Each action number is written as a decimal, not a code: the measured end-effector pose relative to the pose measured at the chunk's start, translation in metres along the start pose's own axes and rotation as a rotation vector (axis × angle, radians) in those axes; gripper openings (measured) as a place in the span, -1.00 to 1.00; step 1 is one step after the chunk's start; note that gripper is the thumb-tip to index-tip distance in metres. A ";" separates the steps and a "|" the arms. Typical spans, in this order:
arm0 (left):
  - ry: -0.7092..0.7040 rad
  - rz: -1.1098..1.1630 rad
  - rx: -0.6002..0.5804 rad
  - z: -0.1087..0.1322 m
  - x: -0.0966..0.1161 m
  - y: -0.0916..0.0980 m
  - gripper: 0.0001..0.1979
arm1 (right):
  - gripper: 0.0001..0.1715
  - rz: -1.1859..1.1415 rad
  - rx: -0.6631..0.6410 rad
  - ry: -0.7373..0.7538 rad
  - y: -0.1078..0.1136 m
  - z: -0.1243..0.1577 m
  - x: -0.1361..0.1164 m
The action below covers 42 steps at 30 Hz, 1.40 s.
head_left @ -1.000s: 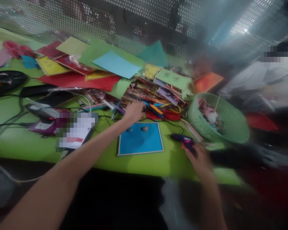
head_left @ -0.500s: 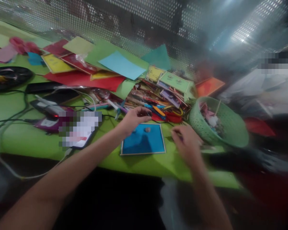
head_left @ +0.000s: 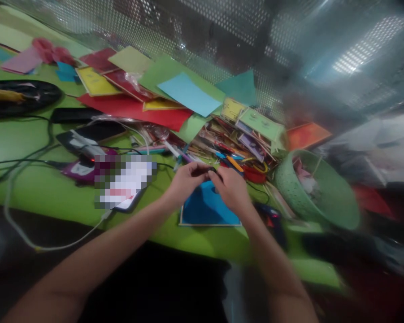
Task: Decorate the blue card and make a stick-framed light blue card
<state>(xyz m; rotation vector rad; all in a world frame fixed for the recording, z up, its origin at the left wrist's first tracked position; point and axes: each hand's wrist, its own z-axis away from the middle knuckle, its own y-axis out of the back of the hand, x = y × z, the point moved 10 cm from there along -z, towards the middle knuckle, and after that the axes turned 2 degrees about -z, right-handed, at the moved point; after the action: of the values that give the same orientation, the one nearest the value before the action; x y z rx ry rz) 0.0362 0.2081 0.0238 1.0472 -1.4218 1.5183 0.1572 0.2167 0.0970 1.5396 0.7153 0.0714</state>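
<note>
My left hand [head_left: 187, 180] and my right hand [head_left: 231, 187] meet fingertip to fingertip above a blue rectangular panel [head_left: 206, 208] with a pale edging. Between their pinched fingers is a small dark piece [head_left: 212, 170], too blurred to name. The panel lies flat near the table's front edge, its upper part and right side partly covered by my hands and right forearm. To the right of my right wrist lies a dark tool with a small red light [head_left: 272, 217].
A green basket [head_left: 343, 202] of scraps stands at right. Scissors [head_left: 233, 162], sticks and small cards pile up behind the hands. At left are a phone [head_left: 126, 184], a purple device [head_left: 79, 172] and cables. Coloured paper [head_left: 188, 94] covers the back of the green table [head_left: 148, 226].
My right hand has moved left and up from beside the panel to meet my left hand, uncovering the dark tool. The whole view has shifted slightly.
</note>
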 end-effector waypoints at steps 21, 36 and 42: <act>0.037 -0.099 0.000 0.014 -0.008 -0.006 -0.72 | -0.66 -0.165 0.023 -0.001 -0.007 0.013 0.009; 0.246 0.149 -0.038 0.017 -0.023 -0.009 -0.63 | -0.63 0.193 0.144 0.281 0.010 0.019 -0.012; 0.247 0.119 -0.021 0.016 -0.023 -0.007 -0.66 | -0.67 0.300 0.086 0.267 -0.002 0.019 -0.010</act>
<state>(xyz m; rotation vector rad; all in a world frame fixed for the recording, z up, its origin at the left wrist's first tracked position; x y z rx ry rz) 0.0515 0.1920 0.0055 0.7436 -1.3419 1.6517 0.1570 0.1953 0.0970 1.7297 0.6969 0.4836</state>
